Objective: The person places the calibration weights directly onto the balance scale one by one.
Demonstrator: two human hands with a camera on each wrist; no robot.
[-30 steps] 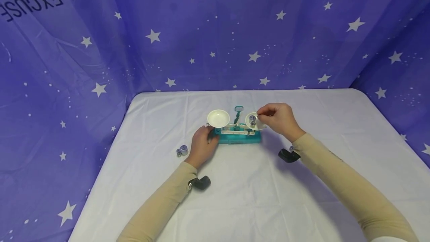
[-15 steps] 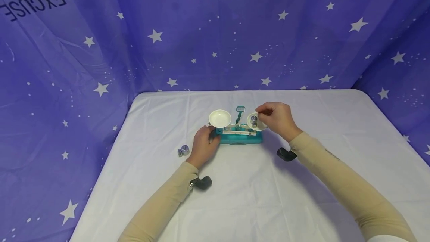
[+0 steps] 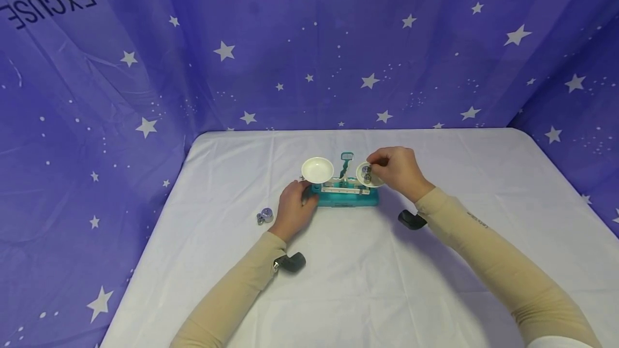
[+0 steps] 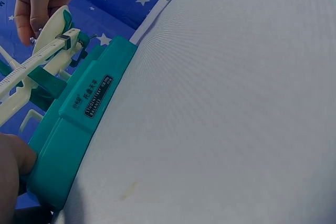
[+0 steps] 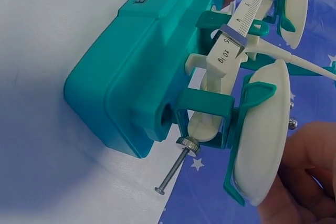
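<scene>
Left wrist view shows "BALANCE" on the teal scale (image 4: 73, 124).

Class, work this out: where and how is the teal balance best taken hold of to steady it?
Probably by the ends of its low base, from the left and right: it is a long block standing flat on the table, whereas the white pans and graduated beam perch above on slender parts. The left hand holds the left end.
</scene>
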